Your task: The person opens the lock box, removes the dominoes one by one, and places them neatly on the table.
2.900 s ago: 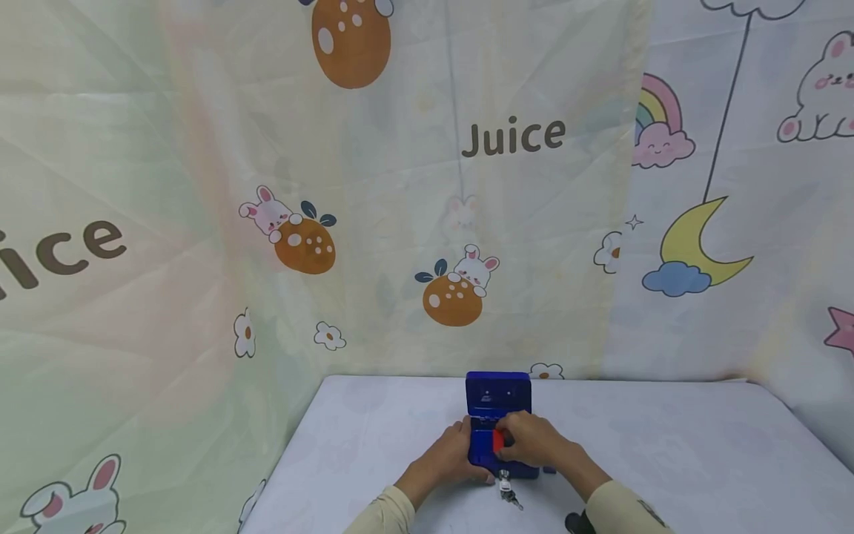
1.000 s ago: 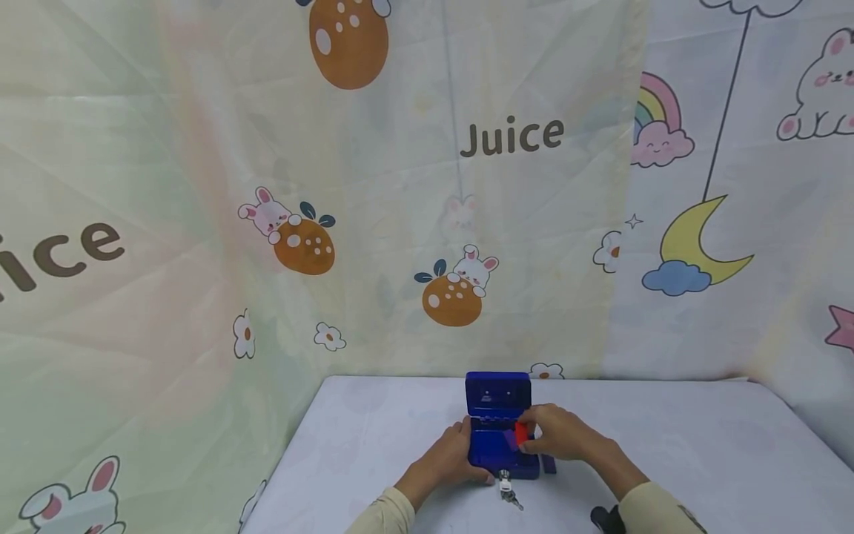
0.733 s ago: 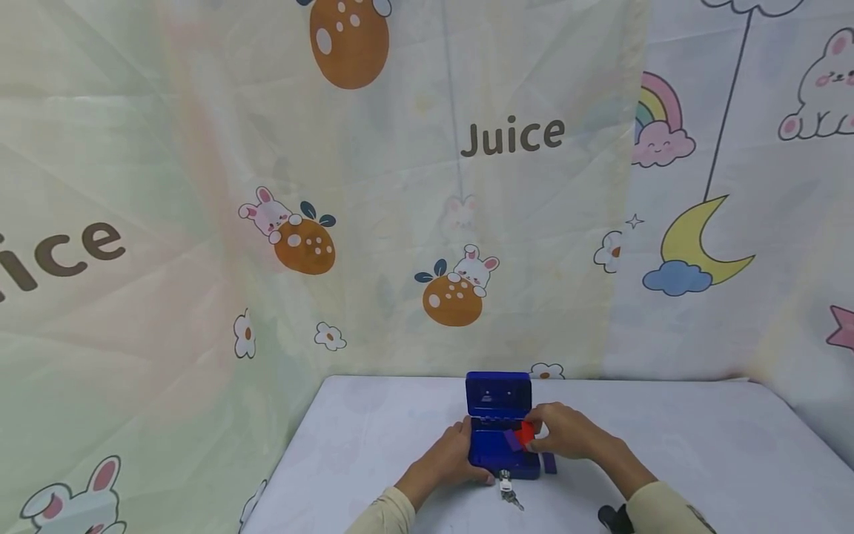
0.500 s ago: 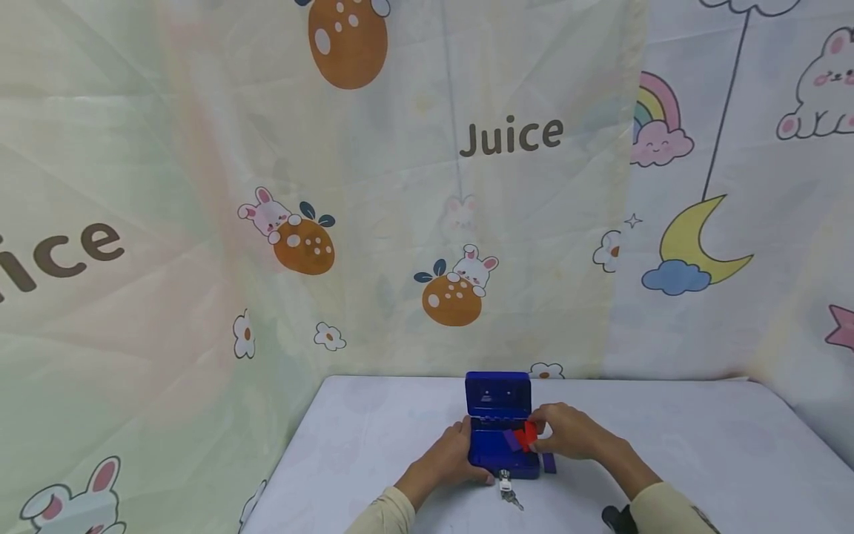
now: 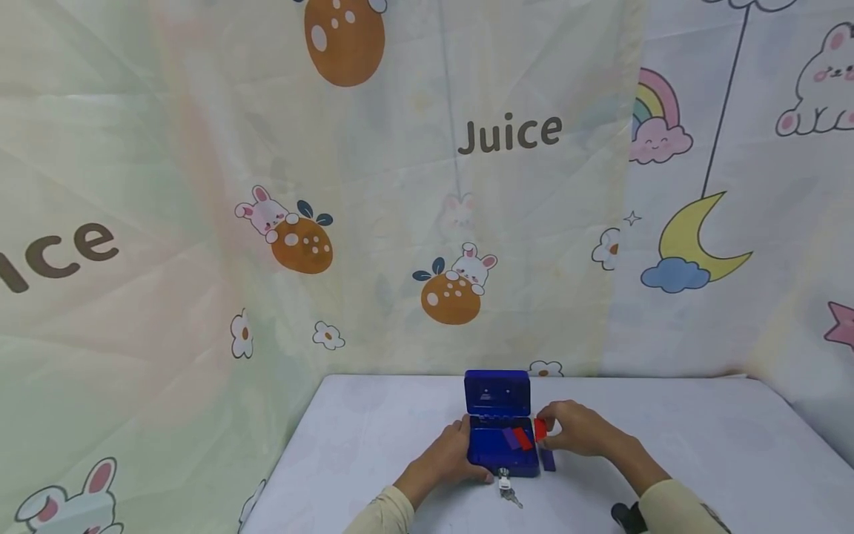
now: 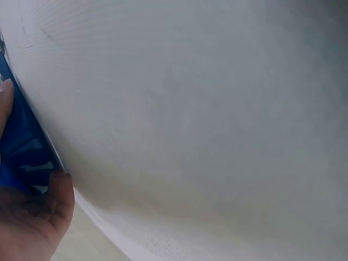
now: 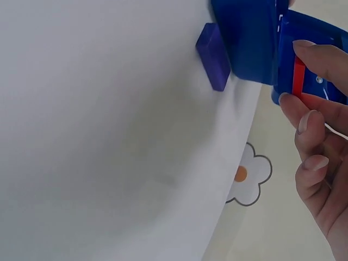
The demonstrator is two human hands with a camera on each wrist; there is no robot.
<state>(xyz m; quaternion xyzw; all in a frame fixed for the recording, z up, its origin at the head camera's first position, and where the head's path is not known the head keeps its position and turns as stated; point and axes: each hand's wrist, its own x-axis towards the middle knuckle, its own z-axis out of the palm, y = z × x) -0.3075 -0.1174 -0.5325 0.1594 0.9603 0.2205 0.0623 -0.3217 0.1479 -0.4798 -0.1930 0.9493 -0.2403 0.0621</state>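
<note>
A blue cash box (image 5: 487, 454) stands on the table with its lid (image 5: 497, 392) raised. Inside it lie a purple block (image 5: 511, 439) and a red block (image 5: 523, 439), side by side. My left hand (image 5: 445, 456) grips the box's left side, thumb at the front corner and fingers toward the back. Just past the box's right wall, my right hand (image 5: 579, 429) pinches another red block (image 5: 540, 429) between thumb and fingertips. In the right wrist view that red block (image 7: 298, 78) appears as a thin bar in front of the lid.
A second purple block (image 5: 548, 460) lies on the table (image 5: 634, 415) close beside the box's right wall. Keys (image 5: 509, 495) hang from the lock (image 5: 503, 475) at the box's front. A patterned curtain (image 5: 400, 185) rises behind the table.
My right hand has moved right, from inside the box to beyond its right wall, with a red block. The purple and red blocks in the box have come into view. My left hand stays put.
</note>
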